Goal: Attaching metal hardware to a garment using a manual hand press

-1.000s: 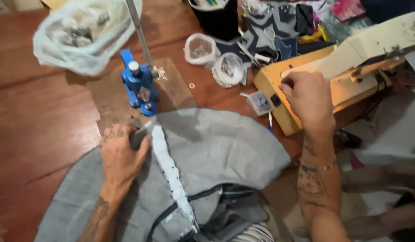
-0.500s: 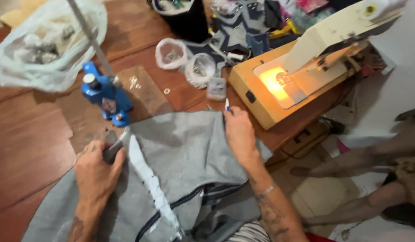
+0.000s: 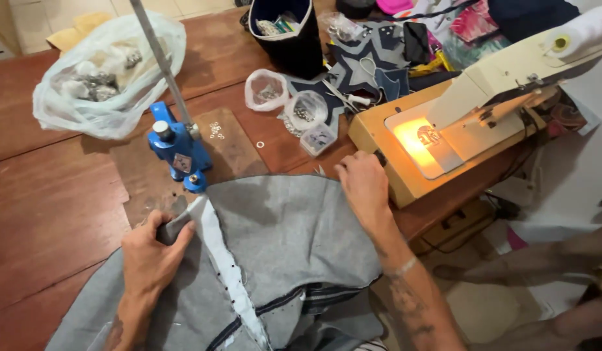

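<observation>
Your left hand (image 3: 148, 257) pinches the edge of the soft grey woven garment (image 3: 281, 240) spread on the reddish wooden desk (image 3: 47, 201); your right hand (image 3: 363, 185) presses flat at its two o'clock corner. One blue metal hand press (image 3: 177, 148) stands at eleven o'clock. Three clear plastic bags (image 3: 106, 71) hold small metal fittings.

The right hand (image 3: 365, 185) has come off the sewing machine (image 3: 483, 110) and down onto the far edge of the grey cloth (image 3: 288, 240), flat beside the left hand's (image 3: 148, 253) grip. That edge now lies smoother, pulled nearer the blue press (image 3: 177, 146).
</observation>
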